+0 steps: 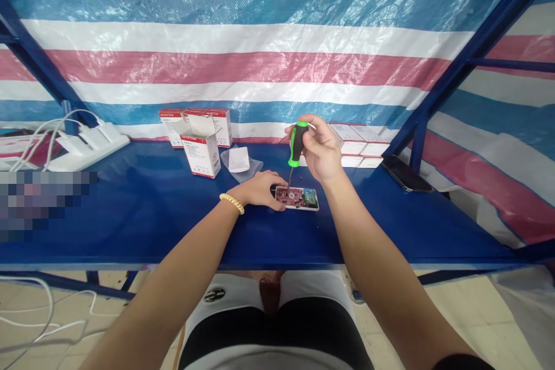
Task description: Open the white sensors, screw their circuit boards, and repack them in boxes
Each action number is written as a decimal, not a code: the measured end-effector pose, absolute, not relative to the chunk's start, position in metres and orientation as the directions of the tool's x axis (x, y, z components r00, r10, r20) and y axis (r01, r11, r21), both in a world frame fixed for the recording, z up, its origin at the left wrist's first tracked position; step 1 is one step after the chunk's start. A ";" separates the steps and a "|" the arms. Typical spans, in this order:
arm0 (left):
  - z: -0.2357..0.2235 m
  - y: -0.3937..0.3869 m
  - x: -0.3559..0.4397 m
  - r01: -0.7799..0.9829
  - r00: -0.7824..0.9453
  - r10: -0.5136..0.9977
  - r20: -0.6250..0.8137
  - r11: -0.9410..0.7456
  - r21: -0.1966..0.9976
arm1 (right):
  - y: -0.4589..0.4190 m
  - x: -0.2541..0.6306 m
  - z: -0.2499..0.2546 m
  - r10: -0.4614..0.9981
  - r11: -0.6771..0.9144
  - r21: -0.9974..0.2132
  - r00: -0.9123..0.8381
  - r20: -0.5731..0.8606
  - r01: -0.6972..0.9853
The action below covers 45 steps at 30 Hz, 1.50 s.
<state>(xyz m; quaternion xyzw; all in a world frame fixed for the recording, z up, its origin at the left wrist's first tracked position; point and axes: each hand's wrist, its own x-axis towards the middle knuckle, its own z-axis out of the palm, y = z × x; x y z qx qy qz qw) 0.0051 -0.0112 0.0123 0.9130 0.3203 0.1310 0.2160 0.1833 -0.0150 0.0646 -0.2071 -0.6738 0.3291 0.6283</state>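
A small white device base with a red circuit board [299, 198] lies on the blue table [143, 214]. My left hand [259, 189] rests on the table at the board's left end, fingers curled against it and holding it steady. My right hand [318, 147] is closed around the green-and-black handle of a screwdriver [296, 150], held upright with its tip down on the red board.
Red-and-white cartons [202, 147], one with its flap open, stand behind the board next to a white part in a clear bag [239, 160]. More flat white boxes [362, 144] and a dark phone [405, 172] lie at right. A power strip with plugs [89, 144] is at left.
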 end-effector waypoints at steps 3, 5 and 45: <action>0.013 -0.012 0.006 0.544 0.748 0.657 0.095 -0.689 0.479 | -0.014 0.179 0.063 0.650 0.757 -0.650 -0.029 0.759 -0.067; 0.014 -0.013 0.007 0.542 0.753 0.652 0.087 -0.689 0.481 | -0.012 0.176 0.060 0.606 0.794 -0.608 0.063 0.793 0.021; 0.016 -0.011 0.007 0.531 0.772 0.632 0.072 -0.702 0.474 | -0.006 0.181 0.057 0.631 0.772 -0.632 0.035 0.775 0.064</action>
